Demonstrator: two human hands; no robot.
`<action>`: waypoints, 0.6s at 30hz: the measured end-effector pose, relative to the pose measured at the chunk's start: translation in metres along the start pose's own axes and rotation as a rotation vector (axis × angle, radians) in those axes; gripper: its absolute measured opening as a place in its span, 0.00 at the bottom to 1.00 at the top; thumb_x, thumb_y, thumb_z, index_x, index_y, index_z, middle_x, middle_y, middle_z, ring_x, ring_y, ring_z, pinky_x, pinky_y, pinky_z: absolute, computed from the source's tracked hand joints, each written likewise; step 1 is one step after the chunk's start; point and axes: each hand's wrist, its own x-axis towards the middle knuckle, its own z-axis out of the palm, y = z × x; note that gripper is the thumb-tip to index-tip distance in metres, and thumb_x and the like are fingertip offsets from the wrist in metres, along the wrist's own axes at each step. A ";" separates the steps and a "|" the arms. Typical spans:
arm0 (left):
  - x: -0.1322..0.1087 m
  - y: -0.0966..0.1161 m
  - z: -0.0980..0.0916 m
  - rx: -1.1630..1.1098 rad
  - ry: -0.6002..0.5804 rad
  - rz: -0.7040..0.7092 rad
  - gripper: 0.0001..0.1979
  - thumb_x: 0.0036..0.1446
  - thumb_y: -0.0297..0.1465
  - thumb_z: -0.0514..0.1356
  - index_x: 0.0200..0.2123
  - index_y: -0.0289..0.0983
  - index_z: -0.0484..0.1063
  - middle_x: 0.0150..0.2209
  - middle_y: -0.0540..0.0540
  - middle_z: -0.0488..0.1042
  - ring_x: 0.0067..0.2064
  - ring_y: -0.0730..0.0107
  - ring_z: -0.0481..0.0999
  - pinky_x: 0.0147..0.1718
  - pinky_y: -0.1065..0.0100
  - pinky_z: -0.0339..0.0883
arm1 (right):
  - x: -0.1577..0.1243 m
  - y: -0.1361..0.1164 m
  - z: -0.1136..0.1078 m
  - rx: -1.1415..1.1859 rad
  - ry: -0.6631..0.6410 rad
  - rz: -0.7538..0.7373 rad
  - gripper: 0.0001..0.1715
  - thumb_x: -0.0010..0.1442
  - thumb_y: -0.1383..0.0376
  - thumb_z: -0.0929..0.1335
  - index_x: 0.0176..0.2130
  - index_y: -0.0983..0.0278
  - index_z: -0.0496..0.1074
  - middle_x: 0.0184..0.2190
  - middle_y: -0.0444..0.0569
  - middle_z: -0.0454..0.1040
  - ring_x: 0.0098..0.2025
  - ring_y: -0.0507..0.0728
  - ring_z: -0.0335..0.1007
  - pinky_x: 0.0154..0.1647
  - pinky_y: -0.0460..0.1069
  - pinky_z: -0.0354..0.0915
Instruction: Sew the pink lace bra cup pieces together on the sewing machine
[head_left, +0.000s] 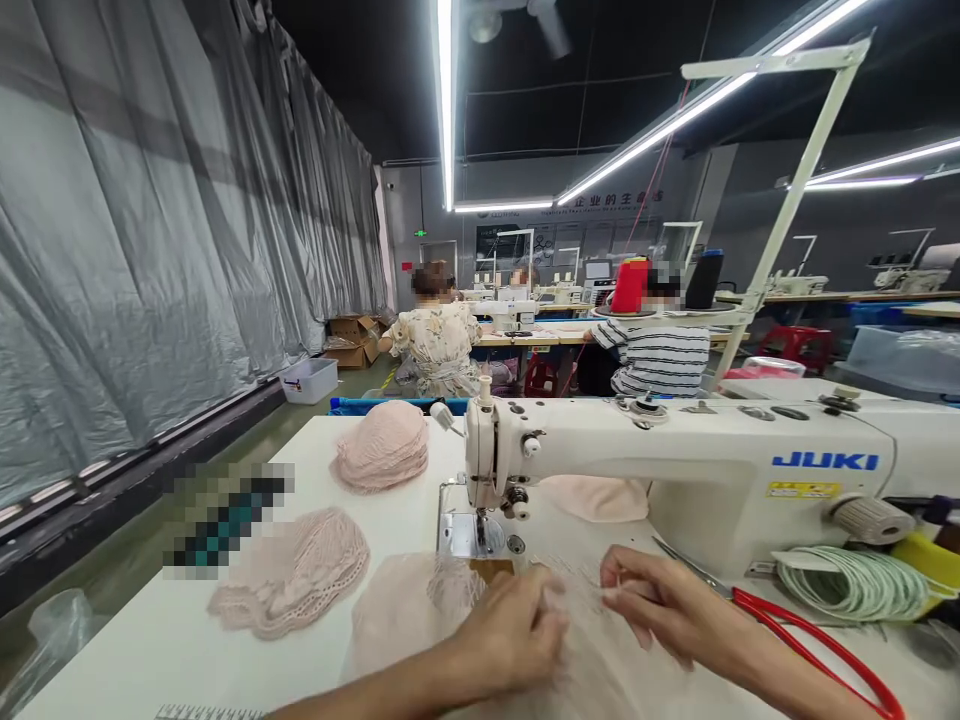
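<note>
Sheer pale pink lace fabric [600, 665] lies across the front of the sewing machine bed, under both hands. My left hand [514, 630] is closed on this fabric, just in front of the presser foot [482, 530]. To its right, my right hand [660, 600] pinches the fabric's edge between thumb and fingers, which are slightly blurred. The white sewing machine [697, 455] stands over the work, its needle area apart from both hands. Left of it are a stack of pink lace cups [381, 447] and a flatter lace piece [292, 575].
Red-handled scissors [814, 645] lie by my right forearm, near a coil of pale green cord [851, 585]. Another pink piece [596, 497] rests behind the machine's needle. A ruler [210, 712] marks the front edge. Two people sit ahead, beyond a red thread cone [630, 287].
</note>
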 end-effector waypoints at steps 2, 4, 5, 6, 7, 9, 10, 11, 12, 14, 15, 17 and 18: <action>0.025 -0.001 -0.006 0.130 0.058 0.020 0.19 0.56 0.25 0.52 0.52 0.29 0.64 0.40 0.38 0.73 0.46 0.52 0.70 0.48 0.51 0.61 | 0.029 0.015 -0.002 -0.080 0.079 0.020 0.09 0.58 0.58 0.57 0.34 0.59 0.61 0.15 0.37 0.65 0.15 0.50 0.59 0.17 0.44 0.55; 0.034 -0.005 -0.012 0.223 0.104 0.049 0.23 0.56 0.25 0.52 0.56 0.29 0.60 0.50 0.34 0.67 0.53 0.49 0.63 0.52 0.48 0.56 | 0.051 0.029 0.002 -0.174 0.155 0.022 0.09 0.56 0.58 0.59 0.37 0.58 0.63 0.17 0.39 0.67 0.22 0.55 0.66 0.24 0.48 0.59; 0.032 -0.010 -0.015 0.279 0.141 0.085 0.23 0.57 0.24 0.50 0.57 0.31 0.59 0.53 0.34 0.64 0.54 0.50 0.62 0.53 0.49 0.56 | 0.058 0.035 0.004 -0.218 0.187 0.025 0.09 0.56 0.58 0.60 0.36 0.57 0.64 0.19 0.41 0.68 0.26 0.57 0.68 0.28 0.50 0.60; 0.026 -0.017 -0.019 0.348 0.188 0.137 0.22 0.57 0.23 0.49 0.56 0.34 0.58 0.55 0.36 0.63 0.54 0.53 0.62 0.52 0.52 0.57 | 0.062 0.042 0.007 -0.254 0.208 0.027 0.08 0.56 0.58 0.60 0.33 0.57 0.65 0.20 0.43 0.70 0.29 0.59 0.69 0.30 0.51 0.60; 0.017 -0.025 -0.024 0.438 0.251 0.202 0.21 0.57 0.22 0.47 0.55 0.36 0.60 0.54 0.38 0.63 0.53 0.56 0.63 0.50 0.55 0.60 | 0.064 0.048 0.007 -0.281 0.220 0.026 0.08 0.56 0.58 0.61 0.30 0.57 0.65 0.21 0.44 0.71 0.30 0.61 0.70 0.30 0.52 0.60; -0.007 -0.047 -0.031 0.619 0.335 0.318 0.19 0.56 0.20 0.46 0.49 0.38 0.63 0.49 0.40 0.66 0.46 0.61 0.67 0.42 0.62 0.65 | 0.061 0.066 0.004 -0.319 0.229 0.021 0.11 0.55 0.57 0.61 0.24 0.57 0.63 0.22 0.47 0.72 0.28 0.61 0.70 0.28 0.53 0.59; -0.020 -0.058 -0.034 0.684 0.336 0.337 0.17 0.56 0.21 0.47 0.47 0.39 0.64 0.47 0.42 0.67 0.43 0.63 0.68 0.38 0.65 0.65 | 0.059 0.077 0.000 -0.333 0.243 0.018 0.11 0.55 0.57 0.62 0.24 0.57 0.64 0.22 0.48 0.72 0.27 0.61 0.70 0.28 0.53 0.59; -0.032 -0.068 -0.036 0.739 0.289 0.331 0.14 0.56 0.24 0.49 0.45 0.40 0.65 0.47 0.43 0.67 0.41 0.63 0.68 0.36 0.66 0.64 | 0.056 0.088 -0.003 -0.356 0.263 0.025 0.10 0.55 0.56 0.62 0.25 0.57 0.65 0.21 0.49 0.72 0.27 0.62 0.71 0.27 0.54 0.58; -0.041 -0.078 -0.036 0.803 0.234 0.306 0.13 0.57 0.27 0.51 0.46 0.41 0.64 0.46 0.43 0.67 0.40 0.63 0.67 0.34 0.66 0.64 | 0.052 0.100 -0.007 -0.388 0.301 0.051 0.10 0.53 0.57 0.63 0.25 0.57 0.67 0.21 0.51 0.72 0.25 0.63 0.70 0.25 0.55 0.56; -0.052 -0.090 -0.034 0.938 0.115 0.219 0.15 0.57 0.34 0.56 0.49 0.42 0.63 0.45 0.44 0.67 0.39 0.61 0.67 0.31 0.66 0.62 | 0.045 0.117 -0.008 -0.460 0.392 0.083 0.09 0.53 0.61 0.62 0.30 0.58 0.71 0.25 0.57 0.74 0.25 0.63 0.70 0.27 0.58 0.55; -0.053 -0.093 -0.032 1.002 0.071 0.170 0.18 0.57 0.37 0.58 0.51 0.42 0.62 0.44 0.43 0.68 0.38 0.60 0.67 0.30 0.66 0.62 | 0.042 0.119 -0.005 -0.536 0.470 0.041 0.12 0.54 0.62 0.61 0.33 0.60 0.73 0.28 0.60 0.75 0.28 0.64 0.72 0.31 0.60 0.55; -0.047 -0.093 -0.027 1.078 0.020 0.091 0.23 0.55 0.40 0.60 0.52 0.41 0.61 0.42 0.42 0.68 0.37 0.60 0.67 0.28 0.68 0.61 | 0.035 0.108 0.009 -0.783 0.611 -0.284 0.18 0.55 0.64 0.60 0.42 0.64 0.73 0.38 0.64 0.75 0.40 0.67 0.72 0.39 0.61 0.57; -0.043 -0.091 -0.026 1.083 0.003 0.076 0.23 0.55 0.42 0.60 0.51 0.40 0.62 0.41 0.42 0.69 0.37 0.60 0.67 0.27 0.68 0.61 | 0.033 0.095 0.020 -0.867 0.663 -0.423 0.19 0.56 0.65 0.60 0.46 0.64 0.71 0.43 0.64 0.74 0.44 0.70 0.70 0.41 0.62 0.58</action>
